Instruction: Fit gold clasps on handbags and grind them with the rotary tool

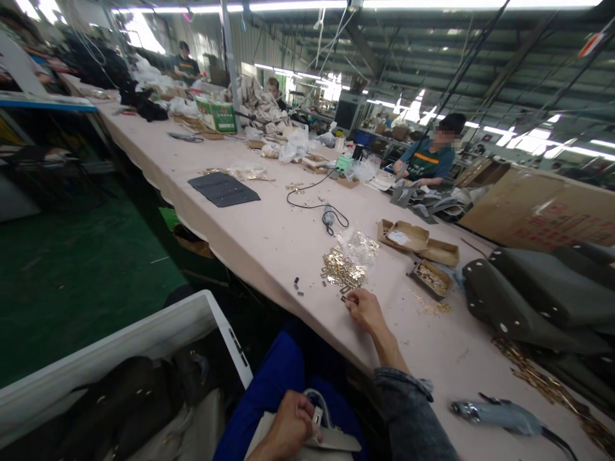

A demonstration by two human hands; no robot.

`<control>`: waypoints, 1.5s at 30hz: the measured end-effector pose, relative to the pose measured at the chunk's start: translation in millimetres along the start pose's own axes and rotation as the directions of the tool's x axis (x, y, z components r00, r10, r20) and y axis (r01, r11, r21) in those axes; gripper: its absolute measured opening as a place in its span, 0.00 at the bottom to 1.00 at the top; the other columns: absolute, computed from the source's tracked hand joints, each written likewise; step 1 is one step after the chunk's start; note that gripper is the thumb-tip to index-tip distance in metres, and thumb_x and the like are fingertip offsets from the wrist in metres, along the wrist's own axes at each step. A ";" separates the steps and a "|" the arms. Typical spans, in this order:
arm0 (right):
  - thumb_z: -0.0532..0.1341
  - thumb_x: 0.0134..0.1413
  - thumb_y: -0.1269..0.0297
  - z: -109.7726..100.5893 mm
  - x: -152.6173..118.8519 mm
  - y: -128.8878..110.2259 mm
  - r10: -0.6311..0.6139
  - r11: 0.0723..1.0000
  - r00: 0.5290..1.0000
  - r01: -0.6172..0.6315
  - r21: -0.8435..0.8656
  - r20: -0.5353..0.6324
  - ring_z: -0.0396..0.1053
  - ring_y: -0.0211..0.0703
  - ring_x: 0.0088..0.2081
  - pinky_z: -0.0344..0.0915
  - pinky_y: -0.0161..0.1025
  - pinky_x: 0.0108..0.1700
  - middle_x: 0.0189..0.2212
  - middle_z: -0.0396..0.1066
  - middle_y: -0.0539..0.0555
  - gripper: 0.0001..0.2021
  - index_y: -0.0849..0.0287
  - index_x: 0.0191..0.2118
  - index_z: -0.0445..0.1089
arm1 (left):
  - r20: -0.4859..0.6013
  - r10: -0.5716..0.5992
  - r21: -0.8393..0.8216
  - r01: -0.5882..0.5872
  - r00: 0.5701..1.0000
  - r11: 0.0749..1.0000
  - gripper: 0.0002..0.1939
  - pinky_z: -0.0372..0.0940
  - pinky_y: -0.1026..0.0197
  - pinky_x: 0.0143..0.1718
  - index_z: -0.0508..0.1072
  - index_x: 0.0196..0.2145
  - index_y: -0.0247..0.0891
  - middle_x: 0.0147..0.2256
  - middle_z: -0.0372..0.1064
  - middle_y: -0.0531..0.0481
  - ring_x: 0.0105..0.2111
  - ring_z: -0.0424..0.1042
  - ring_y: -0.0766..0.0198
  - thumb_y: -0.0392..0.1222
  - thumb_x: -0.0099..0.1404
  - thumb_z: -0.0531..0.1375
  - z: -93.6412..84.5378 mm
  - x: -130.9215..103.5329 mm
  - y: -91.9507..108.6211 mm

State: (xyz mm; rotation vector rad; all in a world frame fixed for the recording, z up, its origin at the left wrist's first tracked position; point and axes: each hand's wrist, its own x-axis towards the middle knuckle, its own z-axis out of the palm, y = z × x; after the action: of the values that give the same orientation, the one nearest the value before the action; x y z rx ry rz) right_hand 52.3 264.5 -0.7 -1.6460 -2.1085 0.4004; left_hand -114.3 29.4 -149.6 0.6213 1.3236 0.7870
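On my lap, over blue cloth, lies a light beige bag (336, 440) with a curved pale handle (323, 403). My left hand (291, 419) is closed on the bag beside a small light metal fitting (318, 416); its fingertips are partly hidden. Out over the table, my right hand (366, 311) pinches a small rectangular metal plate (344, 299). Just beyond its fingers spreads a pile of gold-coloured metal plates (342, 269), next to a clear plastic bag (359, 246). A few small dark pieces (298, 286) lie left of the pile.
A white bin (211, 307) with dark bags stands at my left. On the pink-covered table (288, 256) are a power screwdriver (500, 416), small cardboard boxes (432, 280), a dark flat panel (223, 189), a cable (307, 206) and dark bags (533, 294). A co-worker (432, 157) sits across.
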 end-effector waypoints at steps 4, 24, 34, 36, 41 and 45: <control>0.62 0.53 0.67 -10.1 -8.3 -8.4 -0.026 0.997 0.998 0.030 0.076 -0.053 0.68 0.44 0.34 0.63 0.39 0.39 0.31 0.72 0.53 0.06 0.56 0.27 0.75 | 0.011 0.023 0.007 -0.023 1.000 1.000 0.12 0.60 0.59 0.28 0.67 0.26 0.40 0.18 0.73 0.52 0.24 0.75 0.54 0.33 0.39 0.57 -1.9 -5.8 9.6; 0.72 0.49 0.50 69.3 -234.0 -22.9 0.390 0.354 0.820 -0.554 0.754 0.419 0.69 0.42 0.23 0.66 0.37 0.27 0.22 0.73 0.53 0.18 0.61 0.38 0.79 | 0.230 0.031 0.090 -0.053 0.973 0.995 0.11 0.57 0.64 0.22 0.79 0.28 0.29 0.18 0.68 0.51 0.17 0.62 0.68 0.42 0.52 0.63 -13.6 -10.9 19.3; 0.73 0.47 0.49 89.9 -235.1 -24.6 0.398 0.369 0.768 -0.635 0.679 0.502 0.71 0.45 0.23 0.70 0.40 0.28 0.22 0.75 0.54 0.18 0.60 0.37 0.79 | 0.279 0.044 0.041 -0.057 0.959 0.998 0.11 0.61 0.64 0.23 0.81 0.30 0.27 0.20 0.71 0.48 0.19 0.65 0.68 0.40 0.54 0.65 -19.1 -14.6 21.1; 0.73 0.47 0.50 92.2 -237.0 -23.0 0.404 0.367 0.762 -0.642 0.673 0.506 0.72 0.46 0.23 0.71 0.41 0.28 0.23 0.75 0.54 0.18 0.60 0.37 0.79 | 0.291 0.044 0.032 -0.056 0.956 0.998 0.11 0.62 0.64 0.23 0.81 0.30 0.27 0.21 0.72 0.47 0.19 0.66 0.68 0.39 0.54 0.64 -19.2 -14.7 22.6; 0.73 0.47 0.49 95.6 -240.5 -20.1 0.408 0.356 0.746 -0.661 0.661 0.526 0.72 0.46 0.23 0.71 0.41 0.28 0.22 0.75 0.54 0.20 0.61 0.37 0.77 | 0.303 0.038 0.016 -0.045 0.952 0.999 0.10 0.61 0.66 0.23 0.81 0.29 0.28 0.20 0.71 0.48 0.19 0.66 0.69 0.39 0.53 0.65 -19.0 -13.5 22.0; 0.71 0.49 0.48 96.9 -241.6 -19.9 0.408 0.362 0.737 -0.672 0.646 0.538 0.73 0.46 0.23 0.72 0.41 0.29 0.22 0.75 0.54 0.20 0.61 0.37 0.75 | 0.325 0.035 -0.003 -0.036 0.945 0.999 0.10 0.61 0.66 0.23 0.82 0.30 0.28 0.21 0.73 0.47 0.19 0.67 0.69 0.38 0.53 0.64 -21.3 -12.0 19.5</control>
State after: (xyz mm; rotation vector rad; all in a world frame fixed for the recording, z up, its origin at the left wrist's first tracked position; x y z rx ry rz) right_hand 35.3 29.5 -113.2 -1.6432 -1.0312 1.6622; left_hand -138.9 30.7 -130.4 0.7445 1.0131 0.6778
